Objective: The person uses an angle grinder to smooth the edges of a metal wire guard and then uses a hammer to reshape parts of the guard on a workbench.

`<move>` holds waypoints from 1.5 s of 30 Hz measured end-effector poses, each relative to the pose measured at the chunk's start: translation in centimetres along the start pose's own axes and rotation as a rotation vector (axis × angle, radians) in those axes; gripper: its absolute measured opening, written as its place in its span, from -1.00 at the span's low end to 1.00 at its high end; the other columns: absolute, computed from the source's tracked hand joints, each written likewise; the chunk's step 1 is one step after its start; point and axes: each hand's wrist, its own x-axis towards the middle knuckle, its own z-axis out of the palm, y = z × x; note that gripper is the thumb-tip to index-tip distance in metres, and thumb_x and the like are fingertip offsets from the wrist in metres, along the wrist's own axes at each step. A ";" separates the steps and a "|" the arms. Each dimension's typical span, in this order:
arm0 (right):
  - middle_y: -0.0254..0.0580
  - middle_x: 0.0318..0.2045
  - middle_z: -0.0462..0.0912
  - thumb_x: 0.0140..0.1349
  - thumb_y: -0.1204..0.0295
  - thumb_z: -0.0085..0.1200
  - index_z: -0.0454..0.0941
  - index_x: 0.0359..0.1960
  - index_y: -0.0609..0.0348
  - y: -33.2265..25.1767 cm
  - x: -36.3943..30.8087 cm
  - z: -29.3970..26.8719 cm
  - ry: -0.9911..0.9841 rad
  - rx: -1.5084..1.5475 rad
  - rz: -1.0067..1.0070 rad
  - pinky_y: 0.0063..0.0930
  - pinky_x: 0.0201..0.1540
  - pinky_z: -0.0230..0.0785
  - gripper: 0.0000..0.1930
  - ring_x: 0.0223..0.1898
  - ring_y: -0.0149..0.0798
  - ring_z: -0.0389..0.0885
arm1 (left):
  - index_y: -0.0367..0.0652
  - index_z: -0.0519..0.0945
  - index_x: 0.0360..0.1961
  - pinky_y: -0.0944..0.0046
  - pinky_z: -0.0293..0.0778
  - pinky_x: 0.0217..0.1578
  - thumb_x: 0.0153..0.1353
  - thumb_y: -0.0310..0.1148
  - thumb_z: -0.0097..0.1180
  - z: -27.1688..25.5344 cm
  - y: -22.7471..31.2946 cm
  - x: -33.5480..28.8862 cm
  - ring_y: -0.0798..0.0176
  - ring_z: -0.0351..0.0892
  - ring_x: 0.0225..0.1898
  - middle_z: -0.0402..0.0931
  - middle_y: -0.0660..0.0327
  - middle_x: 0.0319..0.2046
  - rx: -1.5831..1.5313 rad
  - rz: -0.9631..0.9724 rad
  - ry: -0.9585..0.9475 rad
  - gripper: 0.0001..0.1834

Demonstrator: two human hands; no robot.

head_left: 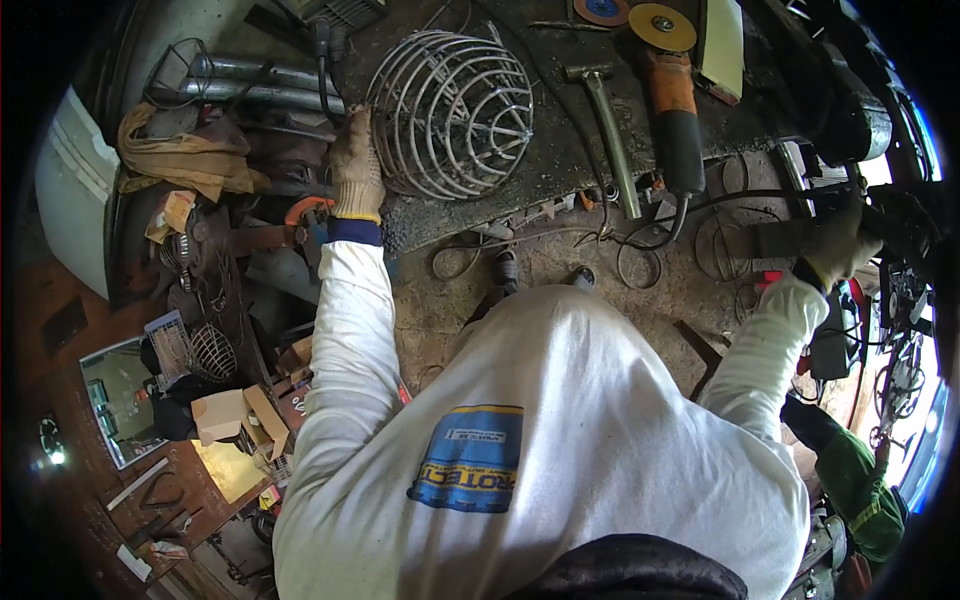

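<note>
A domed metal wire cage (455, 115) rests on the dark workbench (560, 160), its ribs curving around several rings. At the cage's left rim is my left hand (357, 172) in a cream knit glove, fingers curled against it and fingertips partly hidden. My right hand (843, 243), gloved too, reaches far out to the right. Its fingers close around something dark beside a bench vise (855, 130); shadow hides what they hold. Between the hands lie a T-shaped metal hammer-like tool (608, 140) and an orange and black angle grinder (672, 110) with a tan disc.
The grinder's black cable (680, 222) hangs off the bench front and loops over the floor. Metal tubes (260, 82) and a brown cloth (185, 150) lie at left. An open cardboard box (240, 418) stands lower left. Another person in green (860, 490) is at lower right.
</note>
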 end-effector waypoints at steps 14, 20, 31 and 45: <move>-0.14 -0.30 0.71 0.40 0.43 0.16 0.52 0.10 0.27 -9.1 -15.6 -12.1 -0.233 0.441 0.191 -0.52 -0.48 0.54 -0.70 -0.42 -0.33 0.68 | -0.37 0.61 0.12 0.15 0.42 0.10 0.39 0.21 0.06 -2.0 0.9 1.7 -0.04 0.59 0.01 0.64 -0.12 0.06 -0.014 0.082 -0.194 -0.26; -0.27 -0.18 0.66 0.25 0.53 0.25 0.52 0.07 0.19 -11.1 -27.2 -12.5 -0.216 0.344 0.062 -0.48 -0.37 0.50 -0.65 -0.33 -0.40 0.65 | -0.35 0.63 0.10 0.15 0.44 0.08 0.40 0.16 0.08 -4.2 1.9 1.9 0.09 0.61 -0.04 0.67 -0.04 -0.05 -0.096 -0.008 -0.246 -0.32; -0.34 -0.27 0.61 0.22 0.63 0.21 0.48 0.10 0.17 -14.0 -38.6 -13.3 -0.384 0.339 0.215 -0.48 -0.28 0.51 -0.60 -0.31 -0.40 0.62 | -0.24 0.68 0.03 0.13 0.46 0.06 0.39 0.15 0.08 -4.0 -1.3 4.0 -0.05 0.65 0.00 0.70 -0.04 -0.02 0.068 0.432 -0.402 -0.39; -0.26 -0.11 0.67 0.12 0.62 0.30 0.47 0.23 0.30 -12.0 -40.4 -13.5 -0.446 0.262 0.300 -0.45 -0.02 0.54 -0.42 -0.16 -0.36 0.67 | -0.31 0.61 0.11 0.23 0.47 0.01 0.49 0.04 0.00 -5.7 3.6 7.2 0.24 0.57 -0.06 0.64 0.11 0.00 -0.208 0.083 -0.507 -0.44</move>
